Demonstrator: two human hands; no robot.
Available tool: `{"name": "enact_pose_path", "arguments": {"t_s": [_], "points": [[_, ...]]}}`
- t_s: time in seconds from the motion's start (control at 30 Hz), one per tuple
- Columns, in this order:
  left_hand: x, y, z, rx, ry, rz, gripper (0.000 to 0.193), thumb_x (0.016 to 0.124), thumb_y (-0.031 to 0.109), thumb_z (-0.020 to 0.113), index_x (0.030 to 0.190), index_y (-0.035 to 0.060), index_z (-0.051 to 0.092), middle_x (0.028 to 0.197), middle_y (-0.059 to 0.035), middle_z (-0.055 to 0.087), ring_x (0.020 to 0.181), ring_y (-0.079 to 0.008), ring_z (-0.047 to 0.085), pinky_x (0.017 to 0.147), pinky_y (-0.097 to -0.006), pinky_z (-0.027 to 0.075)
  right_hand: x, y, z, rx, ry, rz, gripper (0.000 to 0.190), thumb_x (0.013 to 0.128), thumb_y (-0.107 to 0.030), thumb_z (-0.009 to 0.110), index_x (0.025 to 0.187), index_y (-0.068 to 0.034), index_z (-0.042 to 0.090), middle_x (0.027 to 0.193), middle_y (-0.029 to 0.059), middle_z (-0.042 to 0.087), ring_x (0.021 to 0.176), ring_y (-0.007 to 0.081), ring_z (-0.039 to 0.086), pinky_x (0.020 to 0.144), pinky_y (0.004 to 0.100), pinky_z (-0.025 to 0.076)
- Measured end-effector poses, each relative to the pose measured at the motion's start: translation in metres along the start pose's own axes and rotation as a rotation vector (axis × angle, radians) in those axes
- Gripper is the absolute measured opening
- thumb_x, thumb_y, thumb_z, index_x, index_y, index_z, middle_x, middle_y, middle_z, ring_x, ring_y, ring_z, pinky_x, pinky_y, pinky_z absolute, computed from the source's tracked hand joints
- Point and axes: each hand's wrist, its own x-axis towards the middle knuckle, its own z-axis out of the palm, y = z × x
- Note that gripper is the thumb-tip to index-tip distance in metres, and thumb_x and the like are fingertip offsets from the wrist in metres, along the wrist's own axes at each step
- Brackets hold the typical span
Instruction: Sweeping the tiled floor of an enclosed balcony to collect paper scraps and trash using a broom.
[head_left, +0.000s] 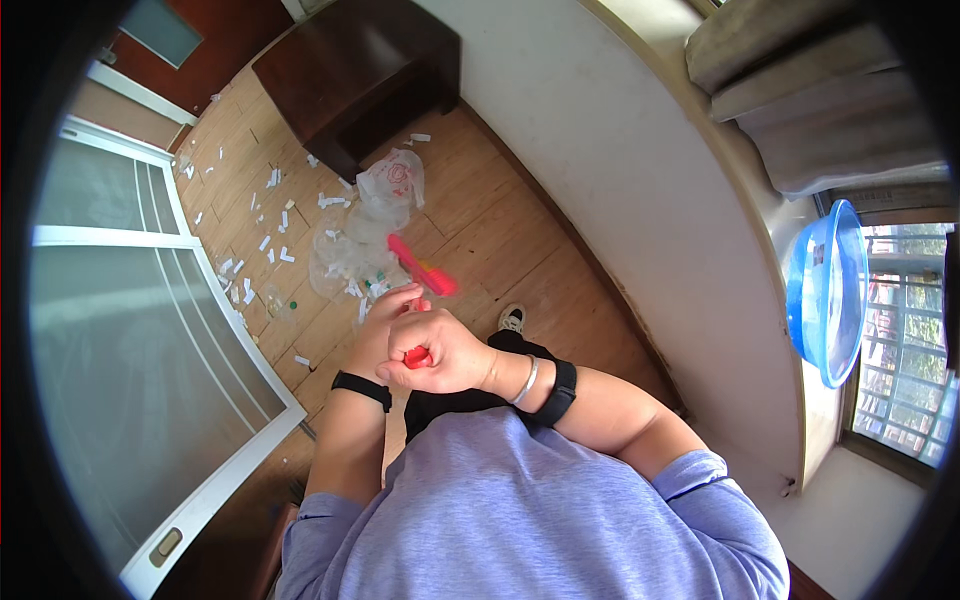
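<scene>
Both my hands are closed around the red handle of a broom. My right hand (435, 351) grips its top end (418, 357), which pokes out of the fist. My left hand (388, 319) is just beside it, around the handle a little lower. The broom's pink-red head (424, 266) is on or just above the wooden floor, slightly blurred. Touching or close to it lie crumpled clear plastic bags (360, 244), one with a red print (397, 176). Paper scraps (286, 254) are strewn to the left, with a small green cap (293, 305) among them.
A dark wooden cabinet (352, 67) stands against the wall ahead. Sliding doors with frosted panes (202, 360) are on the left. A blue plastic basin (814, 292) rests on the windowsill at right. My shoe (512, 318) is on the floor near the wall.
</scene>
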Motion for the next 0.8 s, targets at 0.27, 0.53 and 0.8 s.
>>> {"name": "enact_pose_path", "arguments": {"t_s": [0.27,0.53,0.8], "points": [[0.034,-0.010,-0.038,-0.083,0.010,-0.358,0.030,0.071,0.001,0.055,0.097,0.0076,0.040,0.074,-0.0086,0.052,0.065,-0.0232,0.056,0.060,-0.0361,0.047,-0.016,-0.039,-0.007,-0.039,-0.097,-0.050,0.033,0.068,-0.004,0.057,0.044,-0.007,0.033,0.044,0.0036,0.035,0.043,0.0209,0.034,0.047,0.0314,0.030],[0.032,-0.085,0.041,-0.213,-0.198,-0.665,0.030,0.071,-0.003,0.047,0.096,0.0076,0.036,0.074,-0.0131,0.048,0.067,-0.0243,0.053,0.060,-0.0351,0.046,-0.061,-0.090,-0.004,-0.256,0.245,0.102,0.022,0.065,-0.007,0.061,0.051,-0.006,0.044,0.050,0.0025,0.044,0.049,0.0191,0.044,0.054,0.0298,0.035],[0.057,-0.127,0.060,-0.094,-0.088,-0.944,0.018,0.069,-0.004,0.044,0.080,0.0095,0.041,0.066,-0.0066,0.043,0.055,-0.0182,0.049,0.048,-0.0282,0.044,-0.062,-0.047,0.005,-0.351,0.140,0.236,0.027,0.064,-0.005,0.058,0.044,-0.005,0.040,0.043,0.0058,0.038,0.040,0.0195,0.038,0.041,0.0303,0.029]]}}
